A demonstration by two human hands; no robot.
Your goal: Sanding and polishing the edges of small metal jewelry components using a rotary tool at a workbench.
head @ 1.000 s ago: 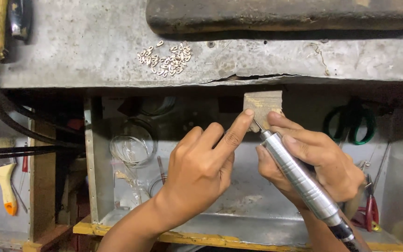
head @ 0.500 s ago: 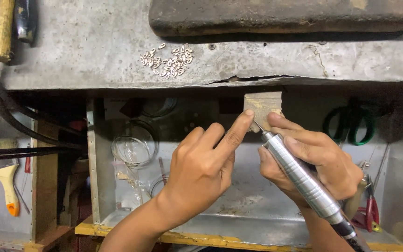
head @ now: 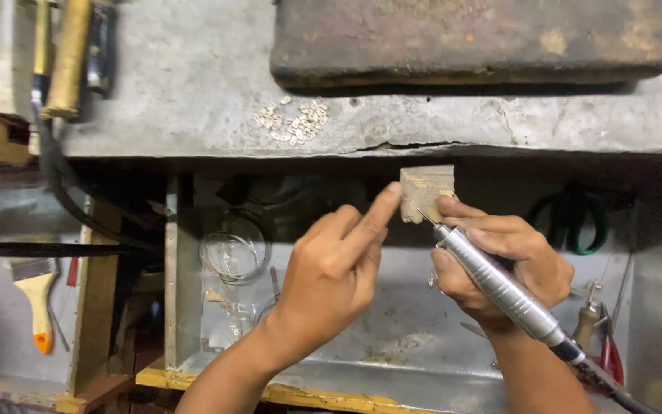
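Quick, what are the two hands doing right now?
Left hand: forefinger stretched out, touching the small wooden block, holding nothing visible.
Right hand: closed around the silver rotary tool.

The left hand (head: 331, 276) comes up from the lower left on a bare forearm. Its index finger is stretched out straight and points up and to the right; the other fingers are curled loosely toward the palm. The right hand (head: 499, 264) rises from the lower right, also with a bare forearm. Its fingers are bent and closed in a grip, like around a pen, the fingertips pointing up and left. The two hands are near each other.
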